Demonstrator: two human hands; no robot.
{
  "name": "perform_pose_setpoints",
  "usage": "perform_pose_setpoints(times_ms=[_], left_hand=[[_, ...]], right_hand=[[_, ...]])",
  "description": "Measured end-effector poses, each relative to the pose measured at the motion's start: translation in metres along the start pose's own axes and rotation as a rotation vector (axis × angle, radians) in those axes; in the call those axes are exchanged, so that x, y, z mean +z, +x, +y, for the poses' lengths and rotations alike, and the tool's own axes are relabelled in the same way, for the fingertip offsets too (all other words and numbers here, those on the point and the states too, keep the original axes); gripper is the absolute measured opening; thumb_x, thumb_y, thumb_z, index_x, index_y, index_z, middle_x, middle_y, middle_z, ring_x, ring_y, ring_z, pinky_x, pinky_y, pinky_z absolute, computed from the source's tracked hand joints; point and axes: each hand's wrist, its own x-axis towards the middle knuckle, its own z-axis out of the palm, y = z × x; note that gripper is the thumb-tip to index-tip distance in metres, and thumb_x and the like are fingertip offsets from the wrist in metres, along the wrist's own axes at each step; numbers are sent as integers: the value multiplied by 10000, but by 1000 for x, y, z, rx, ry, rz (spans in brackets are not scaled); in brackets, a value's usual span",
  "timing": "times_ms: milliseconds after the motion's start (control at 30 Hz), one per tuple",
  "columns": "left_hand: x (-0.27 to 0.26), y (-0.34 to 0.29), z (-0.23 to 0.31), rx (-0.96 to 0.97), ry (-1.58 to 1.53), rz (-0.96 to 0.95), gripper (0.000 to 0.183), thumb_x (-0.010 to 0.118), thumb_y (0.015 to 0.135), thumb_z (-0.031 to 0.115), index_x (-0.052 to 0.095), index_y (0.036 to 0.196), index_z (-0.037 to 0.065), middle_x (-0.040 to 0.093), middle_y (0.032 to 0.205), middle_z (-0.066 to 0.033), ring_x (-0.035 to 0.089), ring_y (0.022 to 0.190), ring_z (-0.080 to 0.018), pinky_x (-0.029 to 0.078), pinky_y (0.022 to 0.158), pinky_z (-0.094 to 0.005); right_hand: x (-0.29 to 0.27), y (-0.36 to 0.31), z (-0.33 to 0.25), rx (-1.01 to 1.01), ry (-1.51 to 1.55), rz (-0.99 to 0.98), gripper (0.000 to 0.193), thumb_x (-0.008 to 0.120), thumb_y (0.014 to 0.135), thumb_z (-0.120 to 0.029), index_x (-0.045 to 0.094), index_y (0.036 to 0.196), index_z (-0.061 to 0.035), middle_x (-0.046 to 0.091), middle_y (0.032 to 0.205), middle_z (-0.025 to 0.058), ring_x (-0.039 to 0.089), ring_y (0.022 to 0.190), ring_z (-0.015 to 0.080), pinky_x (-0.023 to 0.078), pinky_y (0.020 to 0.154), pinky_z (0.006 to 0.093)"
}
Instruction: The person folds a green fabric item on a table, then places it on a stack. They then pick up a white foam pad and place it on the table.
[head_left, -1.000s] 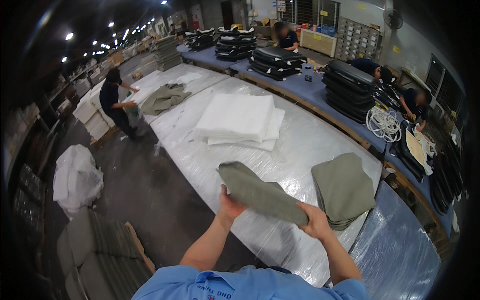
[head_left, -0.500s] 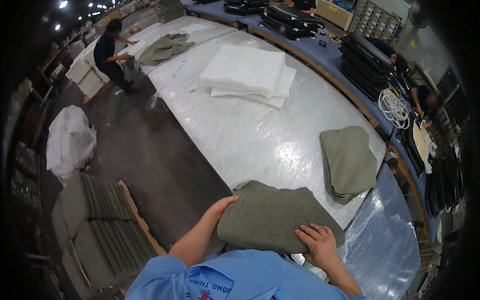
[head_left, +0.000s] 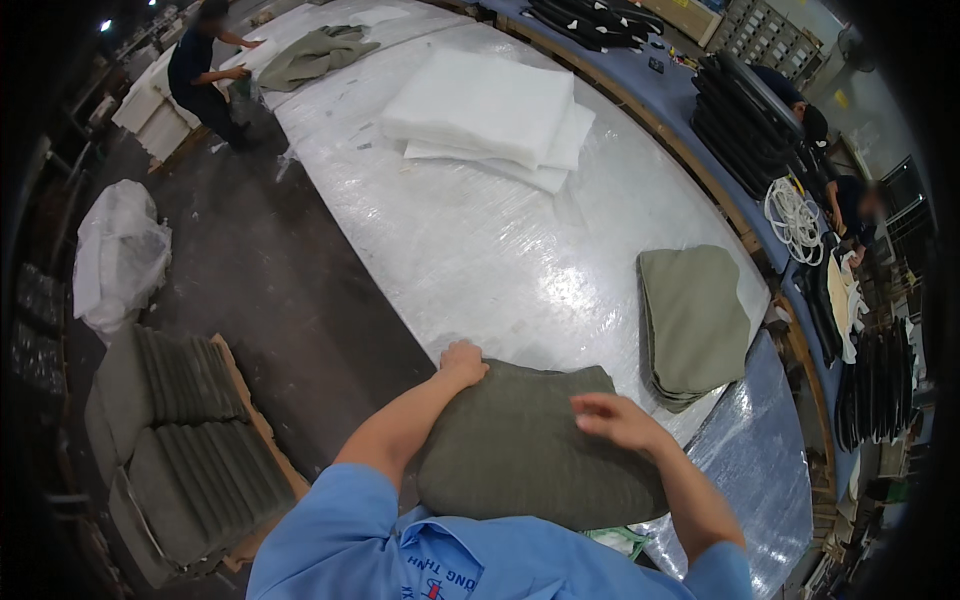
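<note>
An olive-grey fabric cushion (head_left: 530, 455) with a rounded near edge lies in front of my body, partly on the table's near edge. My left hand (head_left: 463, 365) grips its far left corner, with the fingers curled over the edge and partly hidden. Above the right part of the cushion is my right hand (head_left: 620, 420), slightly blurred, its fingers stretched toward the left and the thumb apart, holding nothing. To the right on the table rests a stack of olive-green fabric pieces (head_left: 695, 320).
A plastic-covered table (head_left: 480, 270) carries white foam sheets (head_left: 480, 105) and a crumpled olive cloth (head_left: 315, 57). Finished-looking grey cushions (head_left: 200, 470) stand at lower left, near a white plastic bag (head_left: 122, 255). Black padded stacks (head_left: 745, 120) and white rope (head_left: 795, 220) lie on the blue bench.
My left hand has moved from the cushion's left side to its far left corner. My right hand has lifted off the surface and shifted farther away. The cushion has turned slightly and come nearer.
</note>
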Motion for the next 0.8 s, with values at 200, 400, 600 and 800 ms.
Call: perform_pose_setpoints(times_ms=[200, 400, 600, 800], left_hand=[[3, 24, 1, 111, -642, 357, 200, 651, 969, 251, 664, 1006, 55, 710, 910, -186, 684, 923, -403, 514, 830, -501], [5, 24, 3, 194, -574, 361, 217, 633, 984, 253, 615, 1066, 52, 709, 904, -196, 682, 900, -411, 513, 797, -503], [7, 37, 17, 326, -138, 147, 381, 666, 966, 367, 675, 1191, 60, 737, 1054, -167, 689, 1015, -382, 529, 879, -493], [-8, 79, 60, -141, -119, -122, 443, 597, 998, 428, 758, 1093, 27, 736, 1140, -204, 686, 1127, -369, 524, 941, -484]], right_hand=[[-5, 156, 39, 81, -633, 238, 711, 721, 922, -367, 457, 1527, -105, 577, 1453, 183, 551, 1335, 364, 439, 1124, 438], [-6, 211, 51, 201, -728, 95, 459, 673, 952, -386, 664, 1292, -77, 681, 1274, 180, 625, 1217, 357, 491, 1046, 431], [-39, 205, 56, 309, -726, -10, 401, 600, 999, -383, 711, 1226, -72, 697, 1251, 166, 642, 1177, 373, 509, 1014, 448], [-60, 197, 102, 384, -672, 127, 352, 568, 1009, -351, 713, 1195, -90, 700, 1233, 173, 648, 1165, 371, 513, 981, 459]])
